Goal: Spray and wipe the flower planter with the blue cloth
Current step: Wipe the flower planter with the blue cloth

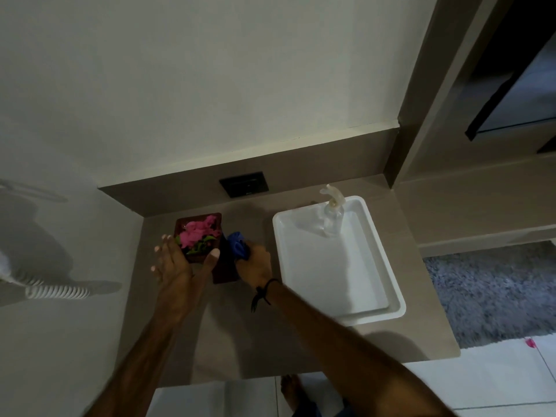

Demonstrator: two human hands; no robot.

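A dark brown square flower planter with pink flowers and green leaves stands on the beige counter near the back wall. My left hand grips the planter's top rim from the left and front, thumb on the near right corner. Balled in my right hand is the blue cloth, pressed against the planter's right side. A clear spray bottle with a pale trigger head stands at the far end of a white tray, apart from both hands.
The tray sits on the counter to the right of the planter. A black wall socket is behind the planter. A wall closes the left side. Past the counter's right edge lie a grey rug and white floor tiles; my bare foot shows below.
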